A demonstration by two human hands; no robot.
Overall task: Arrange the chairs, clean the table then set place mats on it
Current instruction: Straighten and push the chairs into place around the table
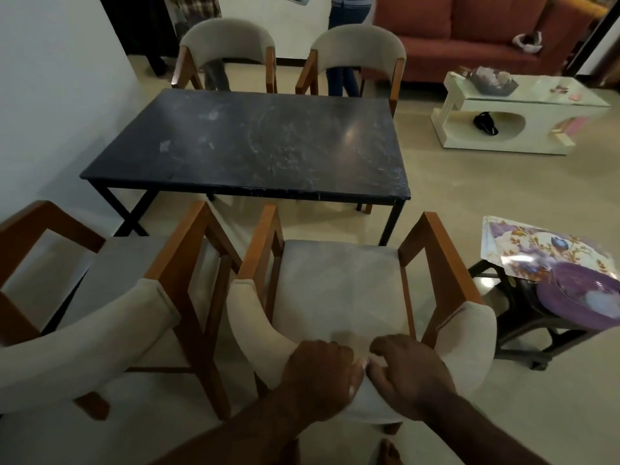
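Your left hand (318, 374) and right hand (409, 374) sit side by side, almost touching, on top of the padded backrest of the chair (339, 286). The fingers of both curl over its upper edge in a firm clasp, and both forearms reach forward and down from the bottom of the view. Straight ahead of that grip, past the seat, stands the table (251, 142); the chair's front is near its edge but not tucked under, so I judge you are partway through the chair step. Just left of your grip a second chair (100, 297) stands pulled out and slightly turned, and beyond the table two far chairs (228, 41) are drawn up to its far edge. The tabletop shows pale smears and scuffs, so wiping looks not yet done. Off to the right of your grip the place mats (530, 250) lie on a small dark stand (523, 317), with a purple dish (583, 293) partly over them, holding a pale lump I cannot identify. No mat is on the table yet.
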